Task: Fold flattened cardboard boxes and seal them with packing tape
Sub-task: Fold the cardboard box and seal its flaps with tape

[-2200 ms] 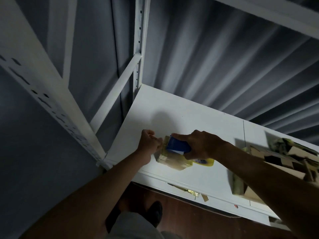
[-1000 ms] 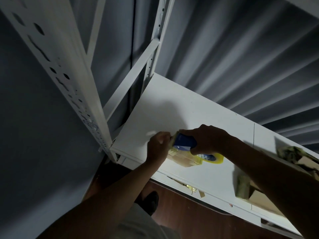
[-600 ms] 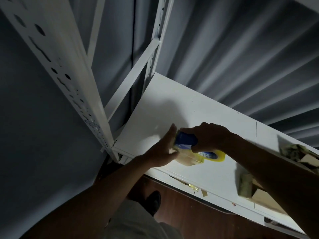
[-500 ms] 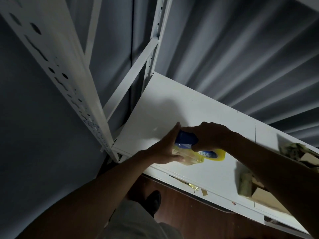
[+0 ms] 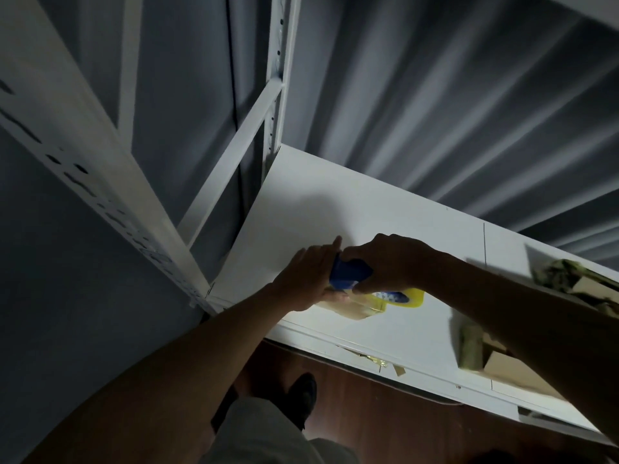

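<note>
A small cardboard box (image 5: 348, 308) wrapped in yellowish tape sits on the white shelf (image 5: 335, 212) near its front edge. My right hand (image 5: 390, 262) grips a blue and yellow tape dispenser (image 5: 350, 272) and holds it on top of the box. My left hand (image 5: 306, 279) lies with straight fingers flat against the box's left side, next to the dispenser. Most of the box is hidden under both hands.
More taped cardboard boxes (image 5: 492, 360) stand at the shelf's right end, partly behind my right forearm. White perforated rack uprights (image 5: 100, 182) rise at left. A grey pleated curtain (image 5: 435, 112) hangs behind. Brown floor (image 5: 385, 413) and my dark shoe (image 5: 303, 393) are below.
My left hand went from a curled grip at the box's left end to flat, straight fingers pressed along its side. The right hand and dispenser stayed on the box.
</note>
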